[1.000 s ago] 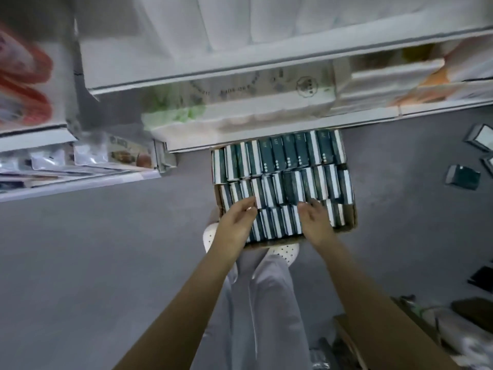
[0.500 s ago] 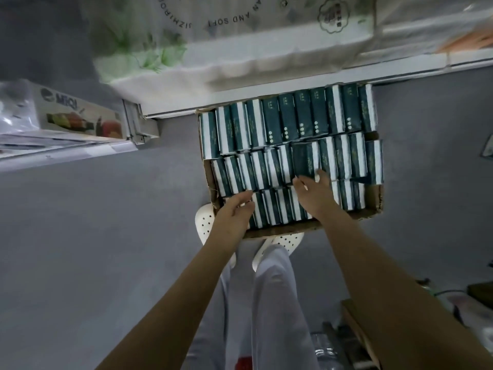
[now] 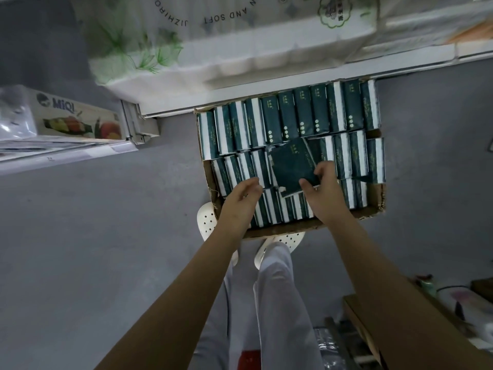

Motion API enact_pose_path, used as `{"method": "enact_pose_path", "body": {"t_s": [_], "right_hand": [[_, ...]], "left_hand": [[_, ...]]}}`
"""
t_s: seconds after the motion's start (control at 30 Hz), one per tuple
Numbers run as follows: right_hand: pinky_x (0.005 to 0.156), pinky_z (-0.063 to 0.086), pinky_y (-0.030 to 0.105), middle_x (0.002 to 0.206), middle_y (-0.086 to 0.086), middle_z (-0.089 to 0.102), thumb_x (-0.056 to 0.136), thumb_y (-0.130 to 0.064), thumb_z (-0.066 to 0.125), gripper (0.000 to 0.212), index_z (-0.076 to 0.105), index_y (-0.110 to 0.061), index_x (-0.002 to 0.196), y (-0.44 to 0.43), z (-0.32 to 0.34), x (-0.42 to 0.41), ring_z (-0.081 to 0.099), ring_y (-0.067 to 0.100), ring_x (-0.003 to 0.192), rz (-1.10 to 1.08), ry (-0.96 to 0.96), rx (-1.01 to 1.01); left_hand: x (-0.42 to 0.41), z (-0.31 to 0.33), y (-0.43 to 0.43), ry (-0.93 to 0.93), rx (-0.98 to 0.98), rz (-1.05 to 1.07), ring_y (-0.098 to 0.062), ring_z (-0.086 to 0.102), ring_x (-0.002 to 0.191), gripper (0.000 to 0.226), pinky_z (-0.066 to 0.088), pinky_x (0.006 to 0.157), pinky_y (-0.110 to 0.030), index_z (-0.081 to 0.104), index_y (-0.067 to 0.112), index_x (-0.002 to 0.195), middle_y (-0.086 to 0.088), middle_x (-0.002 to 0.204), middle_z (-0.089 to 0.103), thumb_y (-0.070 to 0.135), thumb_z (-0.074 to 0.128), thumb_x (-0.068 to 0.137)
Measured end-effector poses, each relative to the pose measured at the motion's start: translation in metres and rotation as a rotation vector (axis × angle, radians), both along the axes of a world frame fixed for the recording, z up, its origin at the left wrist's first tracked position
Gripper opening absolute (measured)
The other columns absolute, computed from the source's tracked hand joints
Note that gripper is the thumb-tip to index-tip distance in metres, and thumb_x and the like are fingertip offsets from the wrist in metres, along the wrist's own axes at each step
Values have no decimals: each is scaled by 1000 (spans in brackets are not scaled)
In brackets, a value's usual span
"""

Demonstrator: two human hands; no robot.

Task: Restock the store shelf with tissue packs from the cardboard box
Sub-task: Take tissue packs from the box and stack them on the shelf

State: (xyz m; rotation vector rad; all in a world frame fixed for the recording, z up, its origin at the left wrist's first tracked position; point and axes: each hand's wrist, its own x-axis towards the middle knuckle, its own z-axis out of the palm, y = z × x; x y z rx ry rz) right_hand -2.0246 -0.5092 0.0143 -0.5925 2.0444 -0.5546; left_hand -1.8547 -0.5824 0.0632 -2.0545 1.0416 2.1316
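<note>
Right hand (image 3: 324,188) pinches a pack (image 3: 290,166) (tilted above its row); lift straight; left hand (image 3: 244,194), fingers loosely apart, should steady the box (image 3: 293,228).

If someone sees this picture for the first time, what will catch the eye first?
A cardboard box on the grey floor, packed with rows of dark green tissue packs, sits at the foot of the shelf. The right hand grips one pack, tilted up from the middle row, while the left hand hovers empty beside it.
</note>
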Motion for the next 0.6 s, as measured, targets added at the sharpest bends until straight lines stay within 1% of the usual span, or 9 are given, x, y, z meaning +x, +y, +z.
{"method": "enact_pose_path", "body": {"t_s": [0.07,0.13,0.23,0.3,0.33,0.37,0.43,0.5,0.6], "right_hand": [[75,49,26,100,6,58,91,-3,64,41,33,-26,105,-4,17,0,59,23,91,-229,-306,-83],[82,51,26,102,13,65,88,2,66,49,38,-32,107,-7,28,0,64,22,96,-319,-505,-95],[92,50,34,100,8,70,86,5,66,47,48,-28,113,-10,32,-4,68,20,98,-250,-664,-34],[100,47,39,108,7,69,88,-3,67,43,50,-29,118,-11,30,-8,67,19,103,-109,-673,61],[102,46,40,115,6,67,90,-11,67,41,50,-30,122,-12,28,-9,64,19,109,-16,-632,106],[104,43,41,123,5,62,93,-20,64,39,50,-30,127,-11,22,-10,59,19,116,81,-528,137],[109,37,44,137,8,49,95,-37,58,41,50,-28,134,-9,7,-14,44,26,129,227,-159,167],[111,27,45,145,15,37,97,-41,54,43,51,-26,137,-8,-2,-18,30,34,136,246,149,222],[109,27,46,149,19,27,98,-40,50,45,46,-28,142,-3,-14,-24,23,38,137,305,290,371]], "left_hand": [[-2,-1,-4,-10,29,70,-17,50,126,36,39,110,-43,51,33,130,3,136,53,41,56,95],[-2,-3,-7,28,71,188,-19,52,125,50,40,109,-45,43,30,138,2,135,53,42,60,93],[1,-10,-11,118,132,354,-22,56,121,48,46,104,-46,48,24,138,-3,133,56,27,65,92],[3,-15,-12,165,153,419,-24,58,119,44,49,101,-46,53,18,134,-8,132,58,15,65,92],[4,-18,-11,177,148,431,-25,59,118,43,50,100,-46,54,15,133,-9,131,59,12,64,92],[4,-20,-11,179,139,435,-25,60,116,42,51,99,-44,54,13,133,-10,130,59,10,64,92],[5,-23,-10,152,133,438,-24,62,112,41,54,95,-39,54,13,131,-10,127,61,10,64,91],[6,-27,-9,120,147,459,-24,63,111,40,56,90,-35,55,15,129,-8,125,62,12,64,91],[9,-32,-5,115,169,500,-25,64,110,38,56,89,-34,56,16,129,-8,124,64,15,64,92]]}}
